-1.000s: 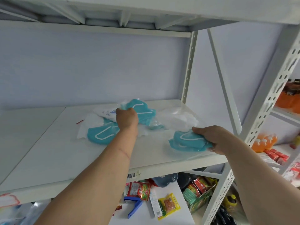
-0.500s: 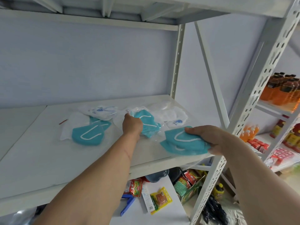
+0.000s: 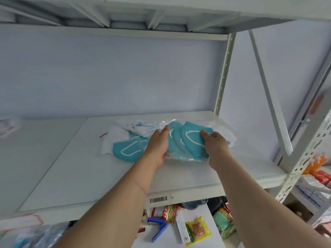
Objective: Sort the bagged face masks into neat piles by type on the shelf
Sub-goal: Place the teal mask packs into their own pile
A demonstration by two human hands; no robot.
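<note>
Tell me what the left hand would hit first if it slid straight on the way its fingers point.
The left hand points up and away toward the back of the shelf. Its fingertips already touch the clear bag of the teal masks; past that, probably the white bagged masks, though depth is unclear.

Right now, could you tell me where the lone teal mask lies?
The lone teal mask lies left of the left hand, partly over white bagged masks.

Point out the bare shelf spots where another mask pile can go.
Bare shelf lies in front of the lone teal mask, toward the front edge, and on the left panel. Another strip runs along the back wall. The middle is crowded: white bagged masks, and the teal stack between left hand and right hand.
</note>
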